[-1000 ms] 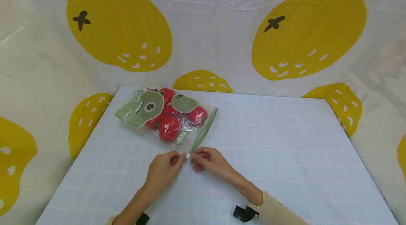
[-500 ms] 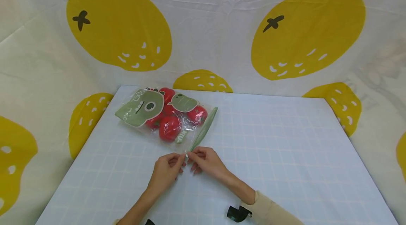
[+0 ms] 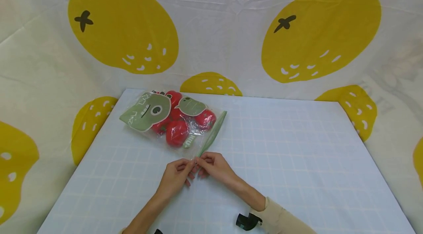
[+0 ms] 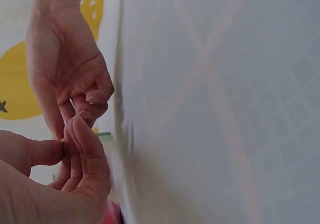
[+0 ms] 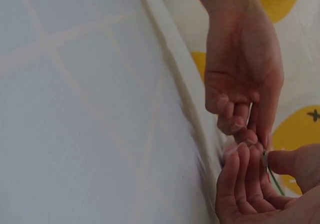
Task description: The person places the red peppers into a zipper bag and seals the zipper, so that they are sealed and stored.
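Observation:
A clear zip bag (image 3: 147, 113) printed with green cartoon monsters lies flat on the table at the back left. Inside it are several red tomatoes (image 3: 177, 133). Its green zip strip (image 3: 214, 131) runs down the right side towards me. At the strip's near corner my left hand (image 3: 175, 175) and right hand (image 3: 216, 168) meet, each pinching between thumb and fingers. In the left wrist view, the left thumb (image 4: 47, 152) presses against the fingers, which hide most of the corner. A slider sits under the right thumb (image 5: 285, 162) in the right wrist view.
The table (image 3: 290, 153) has a white cloth with a pale grid. Behind it hangs a white curtain (image 3: 221, 25) printed with large yellow fruit. A black wrist camera (image 3: 248, 222) sits below the right sleeve (image 3: 281, 215).
My right hand has moved left onto the strip's near corner, where its fingers now meet the left hand's. The left hand has shifted slightly right. The bag has stayed in place.

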Demonstrator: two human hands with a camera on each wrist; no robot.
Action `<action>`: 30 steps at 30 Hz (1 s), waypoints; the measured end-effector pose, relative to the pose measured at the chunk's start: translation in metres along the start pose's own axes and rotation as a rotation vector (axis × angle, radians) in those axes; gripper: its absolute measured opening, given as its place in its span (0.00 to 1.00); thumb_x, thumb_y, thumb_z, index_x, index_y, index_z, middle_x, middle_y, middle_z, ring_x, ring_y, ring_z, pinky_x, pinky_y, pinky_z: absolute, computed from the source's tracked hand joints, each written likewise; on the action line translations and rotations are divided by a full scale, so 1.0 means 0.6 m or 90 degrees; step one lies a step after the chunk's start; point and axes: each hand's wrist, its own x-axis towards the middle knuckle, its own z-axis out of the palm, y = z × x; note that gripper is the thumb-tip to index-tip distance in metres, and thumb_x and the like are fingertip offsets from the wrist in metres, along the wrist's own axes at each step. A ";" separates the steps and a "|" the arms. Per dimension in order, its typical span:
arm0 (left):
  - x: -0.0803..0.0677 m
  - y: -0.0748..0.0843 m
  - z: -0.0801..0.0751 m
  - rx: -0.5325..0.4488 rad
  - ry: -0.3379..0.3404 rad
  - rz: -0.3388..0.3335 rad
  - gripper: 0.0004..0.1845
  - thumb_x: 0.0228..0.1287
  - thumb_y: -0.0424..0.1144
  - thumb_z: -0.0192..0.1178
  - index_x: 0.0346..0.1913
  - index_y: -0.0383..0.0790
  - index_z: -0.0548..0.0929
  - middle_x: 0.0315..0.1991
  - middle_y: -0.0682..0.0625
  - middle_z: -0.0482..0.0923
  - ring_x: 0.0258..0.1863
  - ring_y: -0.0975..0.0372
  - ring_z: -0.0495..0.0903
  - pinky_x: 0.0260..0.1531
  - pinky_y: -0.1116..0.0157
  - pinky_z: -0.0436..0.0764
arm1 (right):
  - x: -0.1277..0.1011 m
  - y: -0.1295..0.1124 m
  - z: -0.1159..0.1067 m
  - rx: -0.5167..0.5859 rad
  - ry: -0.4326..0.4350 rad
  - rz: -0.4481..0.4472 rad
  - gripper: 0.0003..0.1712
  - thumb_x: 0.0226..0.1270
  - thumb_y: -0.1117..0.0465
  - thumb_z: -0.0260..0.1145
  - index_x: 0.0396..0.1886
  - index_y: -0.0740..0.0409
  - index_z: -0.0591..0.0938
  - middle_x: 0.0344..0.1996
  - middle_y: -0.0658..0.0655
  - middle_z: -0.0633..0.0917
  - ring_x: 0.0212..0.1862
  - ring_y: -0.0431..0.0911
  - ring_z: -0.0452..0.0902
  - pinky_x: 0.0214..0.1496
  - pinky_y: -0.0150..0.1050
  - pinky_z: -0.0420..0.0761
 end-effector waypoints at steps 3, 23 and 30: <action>0.000 -0.001 0.001 -0.018 0.005 0.003 0.12 0.74 0.36 0.62 0.39 0.26 0.85 0.29 0.42 0.86 0.24 0.59 0.82 0.23 0.67 0.82 | 0.002 0.000 0.001 -0.006 0.004 -0.005 0.16 0.78 0.59 0.62 0.39 0.72 0.83 0.27 0.65 0.87 0.27 0.47 0.82 0.32 0.37 0.84; -0.001 -0.001 0.000 -0.048 0.008 0.020 0.10 0.74 0.32 0.61 0.39 0.25 0.83 0.29 0.42 0.84 0.26 0.60 0.83 0.30 0.68 0.85 | 0.022 -0.005 -0.023 -0.002 0.058 -0.008 0.17 0.77 0.60 0.64 0.39 0.74 0.83 0.32 0.69 0.88 0.31 0.53 0.85 0.36 0.41 0.87; -0.002 0.000 0.000 -0.047 0.017 0.009 0.09 0.74 0.33 0.62 0.40 0.26 0.84 0.30 0.42 0.84 0.27 0.58 0.83 0.31 0.68 0.85 | 0.033 -0.004 -0.036 0.010 0.066 -0.001 0.16 0.76 0.61 0.65 0.40 0.74 0.84 0.32 0.67 0.89 0.30 0.47 0.85 0.36 0.40 0.87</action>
